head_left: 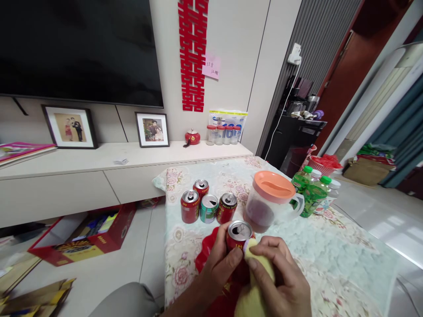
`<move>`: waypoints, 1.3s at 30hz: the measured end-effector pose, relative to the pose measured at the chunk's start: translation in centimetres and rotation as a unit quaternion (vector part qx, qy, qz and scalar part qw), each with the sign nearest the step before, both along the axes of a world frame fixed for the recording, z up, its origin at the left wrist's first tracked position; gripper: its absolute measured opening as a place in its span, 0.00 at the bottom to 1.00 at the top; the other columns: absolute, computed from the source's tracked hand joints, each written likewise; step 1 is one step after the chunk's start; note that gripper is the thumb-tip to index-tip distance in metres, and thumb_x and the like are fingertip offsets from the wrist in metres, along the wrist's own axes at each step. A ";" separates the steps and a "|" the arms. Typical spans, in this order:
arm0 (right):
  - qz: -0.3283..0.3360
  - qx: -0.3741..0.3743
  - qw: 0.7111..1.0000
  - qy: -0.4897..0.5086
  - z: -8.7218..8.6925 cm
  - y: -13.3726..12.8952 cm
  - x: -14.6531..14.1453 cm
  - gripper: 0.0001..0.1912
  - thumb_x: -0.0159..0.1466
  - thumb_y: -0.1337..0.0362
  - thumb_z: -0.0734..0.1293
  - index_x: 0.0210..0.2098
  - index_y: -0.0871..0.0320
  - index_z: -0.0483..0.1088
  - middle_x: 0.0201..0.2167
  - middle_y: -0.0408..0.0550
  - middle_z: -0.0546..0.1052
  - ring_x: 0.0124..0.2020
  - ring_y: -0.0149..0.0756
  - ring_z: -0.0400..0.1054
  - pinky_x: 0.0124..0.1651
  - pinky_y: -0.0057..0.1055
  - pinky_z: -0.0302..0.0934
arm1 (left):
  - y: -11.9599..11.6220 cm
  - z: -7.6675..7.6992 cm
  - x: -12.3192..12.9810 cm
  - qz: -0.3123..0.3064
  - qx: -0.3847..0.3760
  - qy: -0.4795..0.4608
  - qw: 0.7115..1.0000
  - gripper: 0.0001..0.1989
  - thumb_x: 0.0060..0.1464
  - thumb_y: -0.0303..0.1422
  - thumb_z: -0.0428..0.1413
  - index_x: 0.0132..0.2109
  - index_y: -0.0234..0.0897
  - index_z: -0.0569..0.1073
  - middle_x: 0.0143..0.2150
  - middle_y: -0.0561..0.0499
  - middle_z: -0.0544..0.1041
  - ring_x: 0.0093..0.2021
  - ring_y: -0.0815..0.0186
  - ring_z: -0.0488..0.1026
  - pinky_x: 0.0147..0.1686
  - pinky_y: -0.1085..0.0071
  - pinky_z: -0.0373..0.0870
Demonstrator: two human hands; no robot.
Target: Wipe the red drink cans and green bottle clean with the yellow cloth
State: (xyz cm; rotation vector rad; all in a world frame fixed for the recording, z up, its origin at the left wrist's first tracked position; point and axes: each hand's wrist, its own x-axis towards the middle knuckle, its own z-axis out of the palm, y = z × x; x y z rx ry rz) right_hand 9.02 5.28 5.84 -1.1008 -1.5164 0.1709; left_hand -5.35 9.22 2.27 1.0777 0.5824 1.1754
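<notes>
My left hand is wrapped round an opened red drink can, held upright above a red scalloped tray. A yellow cloth is pinched in my right hand, its edge pressed against the right side of the can. The cloth hangs down over the tray and hides part of it. Just beyond my hands stand a green can and several red cans, among them one at the left and one at the right.
A pitcher with an orange lid stands beyond my right hand. Several green-labelled bottles are to its right. The floral tablecloth covers the table. A red open box lies on the floor at left.
</notes>
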 end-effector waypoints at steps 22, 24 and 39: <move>-0.011 -0.042 0.996 0.072 -0.4 0.0 0.7 0.03 0.64 0.64 0.72 0.37 0.48 0.79 0.36 0.43 0.80 0.37 0.31 0.78 0.40 0.20 0.71 | 0.5 -0.1 0.2 -0.094 -0.005 -0.046 0.995 0.42 0.39 0.52 0.75 0.57 0.43 0.69 0.47 0.51 0.76 0.46 0.61 0.71 0.48 0.67 0.67; -0.005 -0.016 0.999 0.033 0.1 -0.1 0.3 0.05 0.64 0.66 0.72 0.39 0.48 0.80 0.36 0.43 0.78 0.37 0.30 0.78 0.40 0.18 0.70 | 0.5 0.0 0.3 -0.093 -0.008 -0.060 0.994 0.41 0.38 0.52 0.75 0.55 0.43 0.70 0.44 0.53 0.76 0.43 0.63 0.70 0.46 0.69 0.67; 0.033 -0.150 0.985 0.080 -5.5 -0.5 1.4 0.05 0.63 0.59 0.73 0.32 0.51 0.80 0.31 0.46 0.80 0.33 0.36 0.77 0.37 0.25 0.72 | 1.6 -0.3 -0.4 0.054 -0.005 -0.090 0.994 0.42 0.39 0.53 0.75 0.57 0.42 0.70 0.46 0.49 0.78 0.43 0.62 0.74 0.45 0.69 0.71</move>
